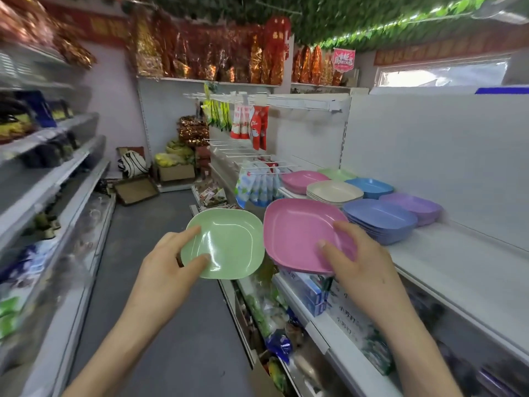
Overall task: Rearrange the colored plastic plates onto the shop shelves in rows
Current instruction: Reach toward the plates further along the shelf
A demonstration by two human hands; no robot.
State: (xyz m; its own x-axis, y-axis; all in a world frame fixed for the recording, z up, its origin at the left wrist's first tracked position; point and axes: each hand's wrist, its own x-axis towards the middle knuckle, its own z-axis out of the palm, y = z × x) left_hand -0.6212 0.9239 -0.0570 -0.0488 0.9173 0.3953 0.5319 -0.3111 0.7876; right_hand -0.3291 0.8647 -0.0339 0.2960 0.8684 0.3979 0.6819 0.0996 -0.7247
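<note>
Head view: at centre frame the left hand [171,259] pinches the green plate [229,239] by its near rim, out over the aisle floor [160,224]. Just right of it, the right hand [360,262] grips the pink plate [297,230] at the front edge of the white shelf [463,262]. Both plates look light, stiff and glossy, likely slick, so rim grips suit them. Coloured stacks [378,222] sit in rows at right of centre, and stocked shelving [57,173] crowds the left edge.

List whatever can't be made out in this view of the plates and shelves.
Head view only:
- Pale green plastic plates at the back: count hidden behind the cream plate stack.
- Pink square plastic plate: near edge under the right hand; one or several unclear.
- Goods on the left shelves: blurred by motion.
- Carton lettering below: partly behind the right forearm.
</note>
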